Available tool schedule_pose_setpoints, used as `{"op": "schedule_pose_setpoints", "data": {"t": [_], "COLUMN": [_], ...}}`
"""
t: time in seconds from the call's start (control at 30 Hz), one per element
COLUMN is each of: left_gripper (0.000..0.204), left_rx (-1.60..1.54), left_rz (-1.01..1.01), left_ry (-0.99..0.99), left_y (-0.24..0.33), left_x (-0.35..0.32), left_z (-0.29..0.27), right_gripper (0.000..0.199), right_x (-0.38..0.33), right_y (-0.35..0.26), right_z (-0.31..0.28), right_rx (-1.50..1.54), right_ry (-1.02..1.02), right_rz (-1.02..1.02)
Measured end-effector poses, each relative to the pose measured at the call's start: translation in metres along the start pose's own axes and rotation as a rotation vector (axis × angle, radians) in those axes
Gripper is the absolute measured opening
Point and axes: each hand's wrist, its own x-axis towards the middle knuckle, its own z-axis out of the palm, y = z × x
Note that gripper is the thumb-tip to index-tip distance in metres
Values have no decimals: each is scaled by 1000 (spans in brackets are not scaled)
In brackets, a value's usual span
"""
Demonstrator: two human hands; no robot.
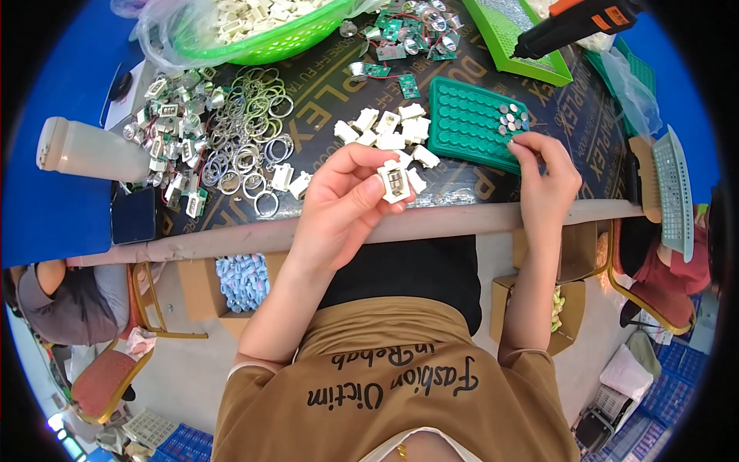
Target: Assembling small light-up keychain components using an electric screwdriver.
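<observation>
Between thumb and fingers, my left hand (339, 200) pinches a small white plastic housing (395, 183), its slotted open side facing up. My right hand (550, 177) is at the front right of a green tray (454, 123) with rows of round pockets. Its thumb and index finger are pinched together; whatever is between them is too small to make out. Several silver button cells (509, 119) lie on the tray just beyond those fingertips. More white housings (389, 140) are heaped on the table between my left hand and the tray.
Metal rings (250, 154) and wired small assemblies (165, 146) spread on the left, by a translucent bottle (92, 150). Farther back are a green basket (285, 46) of white parts, circuit boards (392, 50) and a green bin (546, 73) beneath a black tool (573, 31). Other people sit on both sides.
</observation>
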Motion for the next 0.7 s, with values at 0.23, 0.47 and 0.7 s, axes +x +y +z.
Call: {"op": "schedule_pose_setpoints", "data": {"t": [0.23,0.47,0.7], "left_gripper": [23,22,19], "left_rx": [-90,-114,-84], "left_rz": [24,6,27], "left_ry": [-37,39,43], "left_y": [-2,-1,-4], "left_x": [-1,-3,-5], "left_z": [-3,-1,-4], "right_gripper": [16,18,15], "right_x": [-12,-15,-7], "right_y": [-77,-80,-84], "right_z": [19,42,29], "right_rx": [396,312,298], "right_ry": [-45,89,-101], "right_rz": [-354,-512,-486]}}
